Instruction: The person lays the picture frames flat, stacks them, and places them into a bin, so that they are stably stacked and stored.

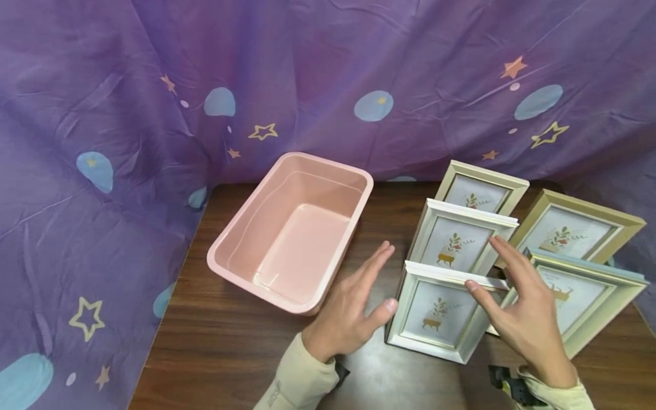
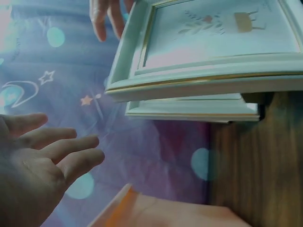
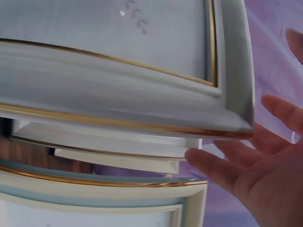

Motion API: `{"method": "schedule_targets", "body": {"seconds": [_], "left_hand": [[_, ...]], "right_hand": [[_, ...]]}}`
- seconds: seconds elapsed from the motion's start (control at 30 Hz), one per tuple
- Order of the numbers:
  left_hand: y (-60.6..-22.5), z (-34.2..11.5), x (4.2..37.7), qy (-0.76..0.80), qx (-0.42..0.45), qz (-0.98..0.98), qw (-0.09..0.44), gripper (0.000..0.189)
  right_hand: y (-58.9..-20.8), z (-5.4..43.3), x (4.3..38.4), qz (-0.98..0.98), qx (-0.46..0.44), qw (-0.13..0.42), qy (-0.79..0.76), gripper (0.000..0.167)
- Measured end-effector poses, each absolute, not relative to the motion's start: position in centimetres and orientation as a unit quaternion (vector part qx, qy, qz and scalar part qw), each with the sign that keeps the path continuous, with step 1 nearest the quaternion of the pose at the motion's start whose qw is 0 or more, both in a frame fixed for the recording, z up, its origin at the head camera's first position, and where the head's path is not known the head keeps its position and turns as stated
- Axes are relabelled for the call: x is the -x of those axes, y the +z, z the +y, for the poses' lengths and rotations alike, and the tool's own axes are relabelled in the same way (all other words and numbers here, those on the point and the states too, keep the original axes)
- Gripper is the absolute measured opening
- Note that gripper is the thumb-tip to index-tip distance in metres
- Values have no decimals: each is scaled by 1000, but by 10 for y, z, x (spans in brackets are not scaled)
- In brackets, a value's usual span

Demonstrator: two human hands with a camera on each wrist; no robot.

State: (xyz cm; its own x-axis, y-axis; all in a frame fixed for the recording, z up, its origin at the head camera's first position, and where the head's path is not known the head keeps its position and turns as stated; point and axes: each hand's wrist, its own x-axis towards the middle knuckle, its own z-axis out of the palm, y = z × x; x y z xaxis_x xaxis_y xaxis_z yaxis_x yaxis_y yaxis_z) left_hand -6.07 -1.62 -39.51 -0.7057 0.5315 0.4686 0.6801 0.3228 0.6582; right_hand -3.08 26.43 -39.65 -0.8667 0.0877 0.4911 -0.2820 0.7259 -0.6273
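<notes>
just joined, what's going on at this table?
A person's open left hand hangs between a pink plastic bin and the front white picture frame. The open right hand is near that frame's top right corner; contact is unclear. Four more picture frames stand behind it and to its right on the wooden table.

Purple cloth (image 1: 302, 51) along the back and down both sides. Hangs in loose folds and creases. Carries printed rounded light-blue patches (image 1: 373, 107), solid orange stars (image 1: 513, 68), yellow star outlines (image 1: 87, 319) and small pale dots (image 1: 515, 86). In the left wrist view, also shows a pale crescent outline (image 2: 35, 90). In front of the cloth, a dark brown table (image 1: 189, 347) with streaky wood grain. Gleams pale along the near edge.
</notes>
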Motion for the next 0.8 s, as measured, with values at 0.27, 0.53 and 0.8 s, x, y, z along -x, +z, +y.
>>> {"method": "schedule_targets", "body": {"seconds": [0.27, 0.53, 0.8], "left_hand": [[-413, -5, 62, -495, 331, -803, 20, 69], [-431, 5, 67, -562, 304, -769, -8, 69], [-452, 17, 69, -606, 294, -739, -10, 68]], "right_hand": [[-409, 263, 25, -860, 1, 277, 429, 88], [-422, 259, 15, -841, 51, 265, 469, 87], [-439, 258, 6, -820, 65, 270, 501, 90]]}}
